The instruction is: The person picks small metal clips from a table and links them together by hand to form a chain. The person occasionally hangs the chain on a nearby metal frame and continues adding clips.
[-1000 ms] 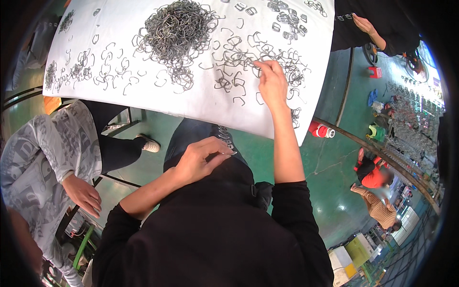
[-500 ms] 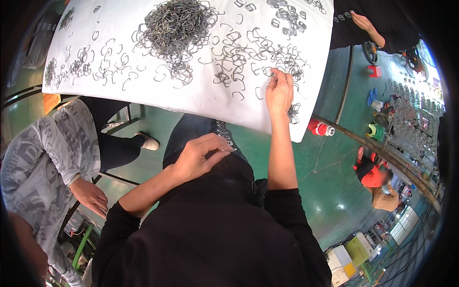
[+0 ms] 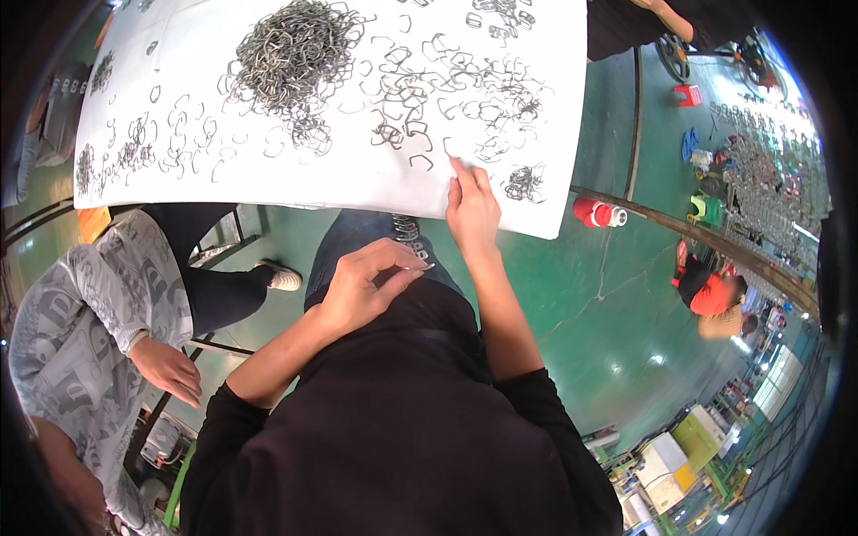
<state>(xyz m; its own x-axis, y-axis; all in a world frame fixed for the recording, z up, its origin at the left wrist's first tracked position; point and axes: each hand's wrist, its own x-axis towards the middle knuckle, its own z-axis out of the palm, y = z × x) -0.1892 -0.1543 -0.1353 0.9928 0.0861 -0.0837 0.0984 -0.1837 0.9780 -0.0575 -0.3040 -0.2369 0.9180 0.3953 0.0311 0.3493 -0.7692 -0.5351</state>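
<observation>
My left hand (image 3: 368,284) is above my lap, thumb and forefinger pinched together on the end of a metal link chain (image 3: 407,230). The chain lies over my leg, partly hidden by the fingers. At the near edge of the white table (image 3: 375,183), my right hand (image 3: 474,210) has its fingers closed on a bent wire link (image 3: 449,146) that sticks out past the fingertips. Loose wire links (image 3: 407,98) are scattered beyond that hand, and a small cluster of links (image 3: 524,183) lies to its right.
A large heap of wire links (image 3: 295,58) covers the table's far middle. Closed links (image 3: 496,18) lie at the far right. A co-worker's hand (image 3: 168,368) rests at my left; another person's arm (image 3: 670,18) shows at the far right. A red and white roll (image 3: 599,213) is beyond the table's right edge.
My right hand has drawn back from the scattered links toward me and to the left, now with a wire link at its fingertips. My left hand has stayed nearly still.
</observation>
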